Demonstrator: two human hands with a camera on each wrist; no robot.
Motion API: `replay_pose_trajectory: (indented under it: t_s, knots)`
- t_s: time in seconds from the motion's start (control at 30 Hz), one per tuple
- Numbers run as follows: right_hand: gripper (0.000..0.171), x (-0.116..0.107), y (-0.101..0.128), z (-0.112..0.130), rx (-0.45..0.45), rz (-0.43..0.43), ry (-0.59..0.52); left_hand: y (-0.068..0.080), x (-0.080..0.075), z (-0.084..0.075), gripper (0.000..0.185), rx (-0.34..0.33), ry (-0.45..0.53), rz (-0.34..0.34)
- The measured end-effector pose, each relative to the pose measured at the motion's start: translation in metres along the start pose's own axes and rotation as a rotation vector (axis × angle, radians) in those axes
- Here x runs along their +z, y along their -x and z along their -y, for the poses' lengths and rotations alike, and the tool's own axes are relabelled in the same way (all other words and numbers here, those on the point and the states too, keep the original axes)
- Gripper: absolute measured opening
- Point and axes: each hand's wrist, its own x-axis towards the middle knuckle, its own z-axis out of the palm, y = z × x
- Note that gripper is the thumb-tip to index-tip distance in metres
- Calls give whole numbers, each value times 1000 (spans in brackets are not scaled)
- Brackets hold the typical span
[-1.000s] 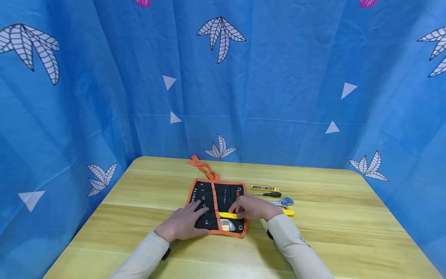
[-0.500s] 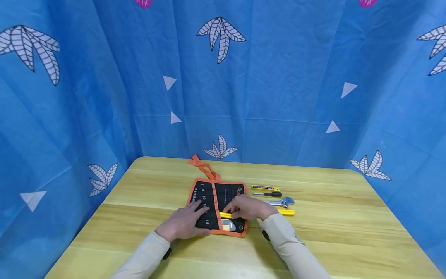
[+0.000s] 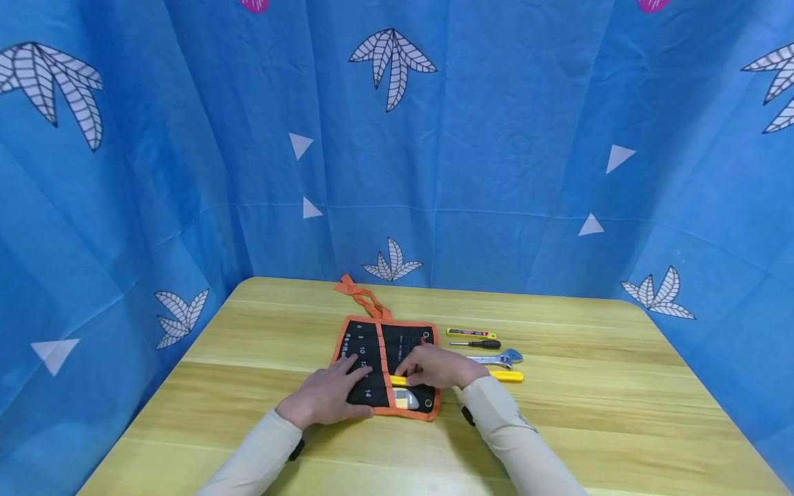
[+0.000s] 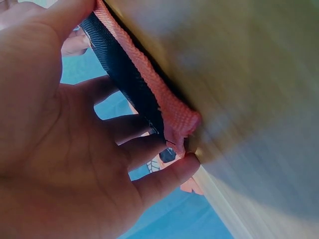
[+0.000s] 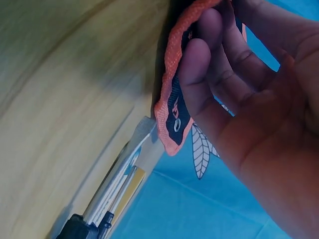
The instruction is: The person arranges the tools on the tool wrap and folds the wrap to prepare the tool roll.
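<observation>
Pouch [image 3: 397, 342], black with orange edging, lies spread on the worktop [image 3: 620, 413] in front of you. Down its left panel you can read white numbers: 6, 8, 10, 12 and, nearest you, 14; your fingers cover part of the print between the last two. Chinese characters stand beside the upper numbers, too small to read, as is the fine print right of the orange band [image 3: 382, 351] that crosses the pouch. An orange logo [image 5: 175, 107] sits by its right edge; you cannot make out the whole word.

Your left hand [image 3: 327, 396] rests on the pouch's left panel, fingers spread and relaxed, gripping nothing. Your right hand [image 3: 434, 367] is over its right part, thumb and fingers pinching the yellow tool [image 3: 399, 380], whose end meets the band. Just nearer you, also at the band, lies a grey-and-yellow tool [image 3: 406, 399]. Orange ties [image 3: 367, 301] run from the pouch's far edge.

Right of the pouch, from far to near, you have a yellow packet [image 3: 471, 333] with a dark label, its lettering too small to read, a screwdriver [image 3: 485, 344], a wrench [image 3: 505, 358] and a yellow handle [image 3: 507, 376]. Beyond the pouch hangs a blue curtain [image 3: 496, 172] printed with leaves.
</observation>
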Motion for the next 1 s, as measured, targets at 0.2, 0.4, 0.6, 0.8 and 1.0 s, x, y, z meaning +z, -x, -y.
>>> replay_pose_trajectory:
  t_s: [0.2, 0.4, 0.6, 0.8, 1.0]
  knots:
    - [24, 1, -2, 0, 6, -15, -6, -1, 0, 0, 80, -3, 1, -5]
    - [21, 3, -4, 1, 28, -31, -10, 0, 1, 1, 80, -2, 3, -12]
    - [18, 3, -5, 4, 62, -49, 5, -1, 0, 1, 79, 2, -1, -15]
    - [15, 2, -5, 6, 101, -68, 14, -1, 0, 0, 79, 2, -2, -13]
    - [9, 2, -4, 10, 131, -83, 17, 0, -1, -1, 79, -7, 6, -4]
